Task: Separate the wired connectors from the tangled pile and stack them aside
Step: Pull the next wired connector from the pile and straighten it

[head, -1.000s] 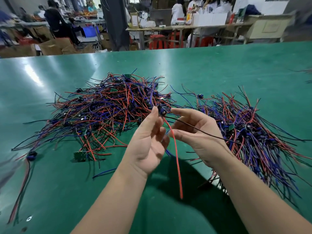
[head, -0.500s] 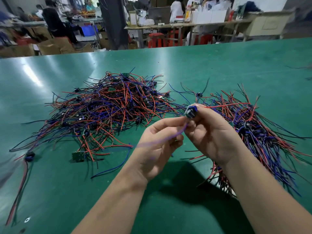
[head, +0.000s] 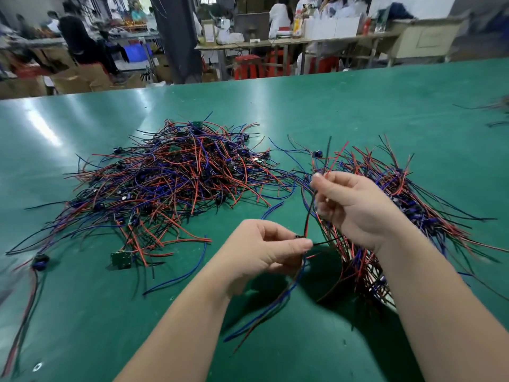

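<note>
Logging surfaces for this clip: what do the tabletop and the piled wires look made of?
Tabletop: smooth green sheet, likely vinyl or rubber, semi-gloss, since it shows light glare. Piled wires: thin leads in red, blue and black insulation, probably plastic, since they curve and tangle limply.

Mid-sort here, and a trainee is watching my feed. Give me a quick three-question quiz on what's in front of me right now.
1. True or false: the left hand is empty.
2. The nearest green board is: A) on the table at the tangled pile's near edge; B) in a hand; C) dangling in the air.
3. Fill in: the right hand pinches ____.
Key: 1 false; 2 A; 3 wires.
</note>
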